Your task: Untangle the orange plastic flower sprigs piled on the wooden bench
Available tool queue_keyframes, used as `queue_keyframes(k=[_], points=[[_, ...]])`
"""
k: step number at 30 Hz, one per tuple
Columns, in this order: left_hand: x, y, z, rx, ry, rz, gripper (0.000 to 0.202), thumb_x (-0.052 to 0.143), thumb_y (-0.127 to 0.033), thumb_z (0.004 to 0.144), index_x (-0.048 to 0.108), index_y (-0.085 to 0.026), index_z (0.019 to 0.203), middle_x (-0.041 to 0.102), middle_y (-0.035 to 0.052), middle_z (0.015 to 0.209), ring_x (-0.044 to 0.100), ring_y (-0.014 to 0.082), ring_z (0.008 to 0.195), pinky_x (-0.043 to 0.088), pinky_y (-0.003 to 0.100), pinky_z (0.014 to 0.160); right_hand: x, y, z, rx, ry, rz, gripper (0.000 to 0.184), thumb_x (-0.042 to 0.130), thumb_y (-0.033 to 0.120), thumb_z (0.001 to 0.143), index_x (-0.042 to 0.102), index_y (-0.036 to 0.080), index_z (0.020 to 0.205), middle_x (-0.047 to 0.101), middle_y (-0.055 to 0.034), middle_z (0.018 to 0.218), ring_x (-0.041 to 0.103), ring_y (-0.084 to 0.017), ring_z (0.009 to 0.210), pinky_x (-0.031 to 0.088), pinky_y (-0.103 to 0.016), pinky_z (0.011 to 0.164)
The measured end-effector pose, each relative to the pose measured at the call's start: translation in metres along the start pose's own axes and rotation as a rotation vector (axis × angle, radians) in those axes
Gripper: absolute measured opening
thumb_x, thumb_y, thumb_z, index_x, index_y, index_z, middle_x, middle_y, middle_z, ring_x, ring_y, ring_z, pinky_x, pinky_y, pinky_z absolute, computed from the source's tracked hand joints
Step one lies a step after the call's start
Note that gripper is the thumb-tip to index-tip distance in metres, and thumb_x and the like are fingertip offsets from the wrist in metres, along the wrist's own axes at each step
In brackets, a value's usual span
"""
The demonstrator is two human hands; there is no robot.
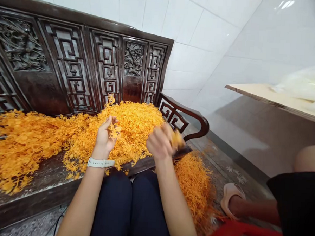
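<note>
My left hand (105, 134), with a pale watch strap (100, 163) on the wrist, is closed on an orange artificial-flower piece (115, 131). Part of the orange stuff sticks up above the fingertips. My right hand (160, 141) is smeared by motion, its fingers curled, with blurred orange pieces (176, 140) at its far right side. Both hands hover over the near side of a big heap of orange flower-like pieces (138, 118) on a dark wooden bench (48, 189). A looser, stringier orange heap (27, 135) spreads along the seat to the left.
The bench's carved back (132, 86) stands against a white tiled wall, and its curved armrest (199, 122) is to the right. More orange strands (193, 183) pile on the floor. Another person's foot (234, 199) is near a red object (241, 235). A board (280, 96) holds a plastic bag (304, 83).
</note>
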State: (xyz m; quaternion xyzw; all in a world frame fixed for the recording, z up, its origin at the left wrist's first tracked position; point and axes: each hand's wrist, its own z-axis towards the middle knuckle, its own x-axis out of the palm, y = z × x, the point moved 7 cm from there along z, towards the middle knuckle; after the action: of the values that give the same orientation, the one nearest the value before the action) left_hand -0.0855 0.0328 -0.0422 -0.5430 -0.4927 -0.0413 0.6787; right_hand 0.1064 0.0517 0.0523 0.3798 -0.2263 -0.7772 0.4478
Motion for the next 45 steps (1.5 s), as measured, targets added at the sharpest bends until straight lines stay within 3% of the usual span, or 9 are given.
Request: queue_keyframes(k=[3,6,12,15,18,22,30,36,45], points=[[0.015,-0.002,-0.013,0.072,0.028,0.114,0.043,0.091,-0.046,0.077,0.076,-0.017,0.104,0.065,0.0004,0.09,0.057,0.0075,0.066,0.045,0.018,0.052,-0.023,-0.055,0.003,0.268,-0.45,0.214,0.058,0.05,0.073,0.095,0.075,0.024,0.111,0.071,-0.0073,0.081,0.052,-0.016,0.061,0.048,-0.03,0.055],[0.026,-0.005,-0.024,0.149,0.097,0.202,0.044,0.086,-0.057,0.081,0.075,-0.018,0.099,0.059,-0.0005,0.084,0.052,0.0084,0.067,0.046,0.019,0.058,-0.02,-0.076,-0.014,0.521,-0.768,0.447,0.045,0.063,0.061,0.093,0.076,0.021,0.107,0.07,-0.0058,0.083,0.049,-0.012,0.061,0.041,-0.026,0.054],[0.05,-0.007,-0.043,0.264,0.251,0.385,0.049,0.078,-0.067,0.084,0.075,-0.019,0.094,0.066,0.0061,0.1,0.061,0.015,0.092,0.051,0.022,0.078,0.0,-0.049,0.003,0.452,-0.681,0.204,0.034,0.082,0.055,0.083,0.074,0.022,0.082,0.059,0.0007,0.072,0.041,-0.011,0.06,0.035,-0.028,0.056],[0.053,-0.006,-0.042,0.273,0.275,0.401,0.044,0.08,-0.061,0.084,0.073,-0.018,0.089,0.065,0.0048,0.089,0.06,0.0139,0.082,0.05,0.022,0.07,-0.005,-0.045,0.002,0.384,-0.778,0.167,0.033,0.083,0.052,0.082,0.07,0.022,0.076,0.058,0.0004,0.074,0.041,-0.012,0.064,0.039,-0.03,0.061],[0.034,-0.008,-0.031,0.274,0.132,0.339,0.041,0.08,-0.058,0.086,0.065,-0.019,0.086,0.052,-0.0028,0.067,0.045,0.0092,0.056,0.039,0.02,0.051,-0.017,-0.042,-0.009,0.302,-0.925,0.196,0.027,0.081,0.048,0.084,0.068,0.024,0.082,0.06,-0.0017,0.087,0.047,-0.014,0.071,0.045,-0.031,0.067],[0.007,-0.021,-0.019,0.367,-0.087,0.25,0.042,0.083,-0.055,0.084,0.058,-0.021,0.085,0.047,-0.0074,0.064,0.038,0.0054,0.049,0.032,0.017,0.044,-0.022,-0.04,-0.016,0.234,-0.989,0.254,0.025,0.082,0.044,0.083,0.065,0.025,0.081,0.061,-0.0028,0.091,0.052,-0.016,0.078,0.048,-0.033,0.075],[0.009,-0.044,-0.017,0.471,-0.14,0.19,0.043,0.083,-0.056,0.085,0.055,-0.023,0.085,0.04,-0.0094,0.057,0.035,0.0051,0.045,0.026,0.019,0.042,-0.012,-0.037,-0.011,0.178,-1.068,0.234,0.035,0.076,0.053,0.084,0.053,0.026,0.081,0.054,-0.0047,0.093,0.054,-0.02,0.094,0.052,-0.039,0.092],[0.009,-0.054,-0.018,0.433,-0.168,0.179,0.042,0.082,-0.058,0.085,0.059,-0.023,0.082,0.042,-0.008,0.055,0.033,0.0057,0.043,0.023,0.021,0.041,-0.009,-0.036,-0.007,0.145,-1.046,0.46,0.031,0.078,0.044,0.084,0.054,0.025,0.081,0.053,-0.0033,0.096,0.054,-0.017,0.089,0.055,-0.033,0.079],[0.054,-0.023,-0.048,0.348,0.384,0.945,0.033,0.094,-0.047,0.069,0.083,-0.019,0.084,0.048,-0.0049,0.049,0.034,0.0084,0.045,0.02,0.026,0.046,-0.022,-0.057,-0.023,0.304,-1.141,0.629,0.024,0.074,0.043,0.091,0.057,0.026,0.093,0.063,-0.0003,0.091,0.055,-0.013,0.074,0.05,-0.028,0.07]])
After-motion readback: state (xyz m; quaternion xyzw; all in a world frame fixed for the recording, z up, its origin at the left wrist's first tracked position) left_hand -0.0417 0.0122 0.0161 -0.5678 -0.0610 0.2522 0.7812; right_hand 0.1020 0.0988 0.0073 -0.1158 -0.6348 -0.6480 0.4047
